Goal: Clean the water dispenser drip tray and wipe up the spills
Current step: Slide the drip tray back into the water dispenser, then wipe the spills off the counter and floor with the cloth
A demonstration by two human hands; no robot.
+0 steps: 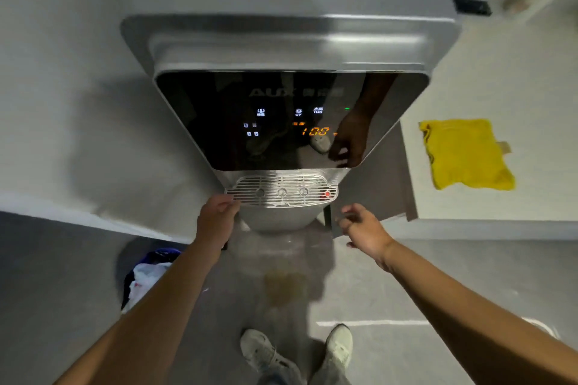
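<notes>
A grey water dispenser (291, 44) with a black lit front panel (281, 122) stands before me. Below the panel sticks out its drip tray (281, 191), a silver slotted grille with a red dot near its right end. My left hand (217, 212) grips the tray's left front corner, fingers curled on the edge. My right hand (362, 228) hovers just right of the tray, fingers apart, holding nothing. A yellowish spill (286, 287) stains the grey floor in front of the dispenser. A yellow cloth (466, 155) lies on a white surface to the right.
A white counter (500, 206) holds the cloth at the right. A bin with a blue rim and white bag (147, 275) stands on the floor at the left. My two shoes (300, 350) are below the spill. A white wall runs behind and left.
</notes>
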